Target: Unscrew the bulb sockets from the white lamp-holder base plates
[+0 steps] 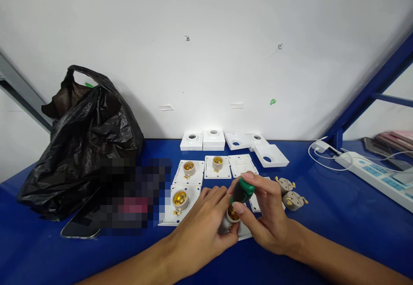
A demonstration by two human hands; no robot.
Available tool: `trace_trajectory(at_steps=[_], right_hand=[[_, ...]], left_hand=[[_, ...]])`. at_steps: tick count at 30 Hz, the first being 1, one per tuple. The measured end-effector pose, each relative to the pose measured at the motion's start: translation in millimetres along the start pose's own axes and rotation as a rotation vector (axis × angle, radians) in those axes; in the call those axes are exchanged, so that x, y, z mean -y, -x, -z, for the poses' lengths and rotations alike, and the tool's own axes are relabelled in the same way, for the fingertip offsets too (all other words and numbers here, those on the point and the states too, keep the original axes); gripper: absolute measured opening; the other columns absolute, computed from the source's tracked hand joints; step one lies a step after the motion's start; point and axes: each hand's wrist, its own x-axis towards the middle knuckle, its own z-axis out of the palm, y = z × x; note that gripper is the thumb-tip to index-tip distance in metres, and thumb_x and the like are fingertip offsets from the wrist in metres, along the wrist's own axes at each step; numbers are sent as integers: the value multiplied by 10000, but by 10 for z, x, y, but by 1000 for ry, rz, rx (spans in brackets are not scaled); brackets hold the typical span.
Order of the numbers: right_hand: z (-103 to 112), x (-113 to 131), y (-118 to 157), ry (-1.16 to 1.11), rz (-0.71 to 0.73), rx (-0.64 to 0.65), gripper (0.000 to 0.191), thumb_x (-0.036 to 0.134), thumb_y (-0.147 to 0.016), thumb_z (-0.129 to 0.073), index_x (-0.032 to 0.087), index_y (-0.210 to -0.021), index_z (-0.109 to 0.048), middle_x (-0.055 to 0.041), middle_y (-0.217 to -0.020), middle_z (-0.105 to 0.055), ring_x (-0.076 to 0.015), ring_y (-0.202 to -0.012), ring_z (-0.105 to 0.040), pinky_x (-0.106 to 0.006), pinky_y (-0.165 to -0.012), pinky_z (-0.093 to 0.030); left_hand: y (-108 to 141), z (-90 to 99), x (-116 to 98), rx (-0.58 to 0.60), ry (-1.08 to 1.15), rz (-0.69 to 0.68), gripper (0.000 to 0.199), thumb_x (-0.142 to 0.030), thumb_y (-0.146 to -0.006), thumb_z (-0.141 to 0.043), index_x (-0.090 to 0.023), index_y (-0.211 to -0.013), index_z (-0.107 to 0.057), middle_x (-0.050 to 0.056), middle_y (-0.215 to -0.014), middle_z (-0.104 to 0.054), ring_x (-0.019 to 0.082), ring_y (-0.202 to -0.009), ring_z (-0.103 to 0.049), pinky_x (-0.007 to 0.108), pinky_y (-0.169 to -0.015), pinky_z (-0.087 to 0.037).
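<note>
A green and black screwdriver (244, 190) is gripped by its handle in my right hand (269, 214), tilted over a round lamp socket (232, 216) with a brass-coloured inside. The tool's tip is hidden. My left hand (209, 218) curls around that socket, its thumb and fingers pressed at the socket's side. Beneath the socket lies a white square plate (245, 233), partly covered by my hands. To the left, another plate (167, 216) bears a socket (180, 199). Farther back, two plates carry sockets (189, 167) (217, 162), and a bare plate (241, 165) lies beside them.
White covers with round holes (214, 141) stand along the wall. Loose sockets (293, 201) lie right of my right hand. A black plastic bag (93, 147) and a phone (82, 227) are at the left. A power strip (377, 177) with white cables is at the right.
</note>
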Motion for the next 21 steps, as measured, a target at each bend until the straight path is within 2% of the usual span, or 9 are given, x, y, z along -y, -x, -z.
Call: trace_trajectory(at_steps=[4,10,15,21], right_hand=[[7,8,-2,-1,-11,11,752,50,-1011,-604,299,-1668,-336,-82,-1246,-604,-226,-1043,-665,-411,-952,-620],[4,11,-23,-6,-7,11,731,68,-1017,-596,312,-1657,-343,-71,-1149,-618,-235,-986,-666,-422,-862,-642],[-7,-4,-32,-26,2,13,742,41,-1007,-595,306,-1653,-344,-64,-1124,-604,-229,-987,-658,-407,-848,-633],[-10,-11,-25,-48,9,17,761,15,-997,-601,304,-1653,-346,-54,-1134,-585,-215,-1018,-647,-375,-874,-608]], left_hand=[[-1,11,-5,22,4,13,816,-29,-872,-691,-290,-1592,-409,54,-1252,-670,312,-1104,-632,501,-969,-553],[-10,26,-23,15,20,7,754,-20,-863,-700,-266,-1534,-458,50,-1215,-674,309,-1085,-633,508,-960,-547],[-13,31,-32,2,16,-3,564,-37,-869,-706,-252,-1365,-544,52,-1185,-679,309,-1077,-642,514,-970,-541],[-14,10,2,-20,-2,-30,575,-44,-870,-716,-250,-1379,-544,39,-1127,-677,295,-1024,-644,497,-930,-550]])
